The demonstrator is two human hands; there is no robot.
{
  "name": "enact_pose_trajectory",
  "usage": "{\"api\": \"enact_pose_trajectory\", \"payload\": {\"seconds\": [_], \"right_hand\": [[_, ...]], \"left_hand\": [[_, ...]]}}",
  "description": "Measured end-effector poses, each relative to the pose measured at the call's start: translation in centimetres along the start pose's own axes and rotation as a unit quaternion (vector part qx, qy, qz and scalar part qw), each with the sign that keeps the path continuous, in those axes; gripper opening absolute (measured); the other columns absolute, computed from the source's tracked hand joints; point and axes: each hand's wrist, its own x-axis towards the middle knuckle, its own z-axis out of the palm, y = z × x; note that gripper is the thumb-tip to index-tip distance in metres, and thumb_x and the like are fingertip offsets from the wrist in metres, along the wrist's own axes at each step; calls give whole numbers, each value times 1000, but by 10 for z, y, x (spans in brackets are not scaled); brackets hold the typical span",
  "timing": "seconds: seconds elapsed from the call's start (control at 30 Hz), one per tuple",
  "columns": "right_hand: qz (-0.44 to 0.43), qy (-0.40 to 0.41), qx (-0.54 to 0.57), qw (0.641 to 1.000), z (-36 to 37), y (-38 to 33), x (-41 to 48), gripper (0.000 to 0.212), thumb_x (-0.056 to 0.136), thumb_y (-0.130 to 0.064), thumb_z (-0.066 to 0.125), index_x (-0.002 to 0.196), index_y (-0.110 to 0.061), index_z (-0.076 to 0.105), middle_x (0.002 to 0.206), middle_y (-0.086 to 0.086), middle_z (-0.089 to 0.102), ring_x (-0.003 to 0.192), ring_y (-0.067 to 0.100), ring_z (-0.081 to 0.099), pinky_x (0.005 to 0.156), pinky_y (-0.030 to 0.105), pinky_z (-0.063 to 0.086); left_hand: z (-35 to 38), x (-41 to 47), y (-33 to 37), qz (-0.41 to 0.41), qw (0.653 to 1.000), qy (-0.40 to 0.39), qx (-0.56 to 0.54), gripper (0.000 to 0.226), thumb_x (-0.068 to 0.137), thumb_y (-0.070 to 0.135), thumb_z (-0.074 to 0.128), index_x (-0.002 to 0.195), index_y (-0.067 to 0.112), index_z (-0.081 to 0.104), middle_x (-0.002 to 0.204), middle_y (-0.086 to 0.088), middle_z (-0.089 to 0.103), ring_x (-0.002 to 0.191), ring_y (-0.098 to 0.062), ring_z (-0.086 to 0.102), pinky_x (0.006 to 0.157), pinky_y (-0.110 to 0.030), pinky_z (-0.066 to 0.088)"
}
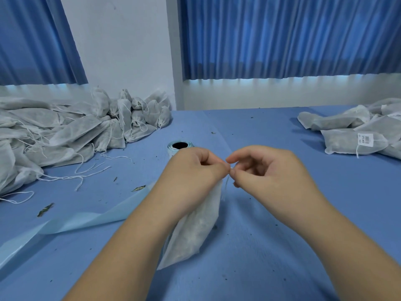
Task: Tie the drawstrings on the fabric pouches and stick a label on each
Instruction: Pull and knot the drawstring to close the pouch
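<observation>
Fingers (217,166): left hand (191,172) pinches pouch (195,231) top | right hand (269,174) pinches drawstring (227,184)

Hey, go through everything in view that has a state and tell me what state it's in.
held pouch, filled, held up by its neck
drawstring, pinched in right hand
left hand, grips pouch neck
right hand, pinches drawstring
left pile, no labels visible
right pile, label visible on one
label roll, on end, partly unrolled
curtains, drawn shut
</observation>
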Motion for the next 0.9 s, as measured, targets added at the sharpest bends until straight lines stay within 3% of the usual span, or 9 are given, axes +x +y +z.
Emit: {"api": "enact_pose_trajectory", "payload": {"seconds": [0.1,0.27,0.43,0.63,0.9], "right_hand": [[1,11,-40,999,1,2,0,21,80,-13,68,76,-33,74,67,-11,69,68,16,67,54,17,48],[14,15,-68,997,1,0,-1,29,82,-16,66,76,-43,72,67,-13,70,69,11,68,69,37,58],[33,6,-77,996,1,2,0,22,84,-16,65,67,-29,71,64,-9,69,64,12,65,67,38,56],[51,-10,-63,997,3,1,0,18,83,-19,64,68,-25,71,62,-6,68,67,20,67,68,44,56],[86,-33,-29,995,4,-2,-1,14,77,-21,63,66,-21,73,62,-4,69,57,2,66,65,34,53]], "left_hand": [[1,0,-1,13,999,20,28,16,85,23,69,68,22,69,61,15,62,53,6,51,48,-6,36],[4,-2,1,34,996,31,71,17,86,22,67,69,24,69,55,27,58,49,9,51,46,-5,34],[7,-3,1,41,993,51,98,18,85,25,68,67,25,68,53,27,57,49,8,51,45,-6,35],[5,-2,0,51,991,51,112,18,86,26,68,68,27,69,61,18,63,53,9,52,48,-6,36],[4,0,-2,42,993,-5,114,20,93,24,59,74,26,66,76,7,64,53,4,48,51,-7,37]]}}
